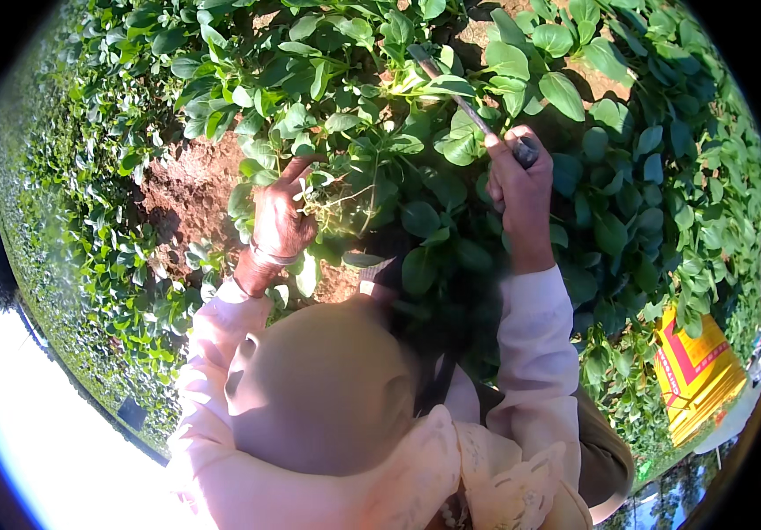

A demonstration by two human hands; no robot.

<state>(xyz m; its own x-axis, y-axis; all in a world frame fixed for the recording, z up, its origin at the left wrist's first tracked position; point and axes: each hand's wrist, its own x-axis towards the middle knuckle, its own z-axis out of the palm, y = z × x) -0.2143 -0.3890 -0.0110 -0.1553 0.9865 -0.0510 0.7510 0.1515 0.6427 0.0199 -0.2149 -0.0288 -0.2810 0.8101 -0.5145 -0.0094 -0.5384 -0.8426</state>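
My right hand is shut on the handle of a thin metal hand tool, whose shaft runs up and left into the green leafy plants. My left hand, with bangles at the wrist, grips a bunch of thin pale stems and weeds low among the leaves. Both arms wear pale pink sleeves. The tool's working end is hidden among the foliage.
Bare reddish-brown soil shows left of my left hand. Broad-leaved plants fill the ground all around. A yellow and red sack lies at the lower right. My bent knees and clothing fill the lower middle.
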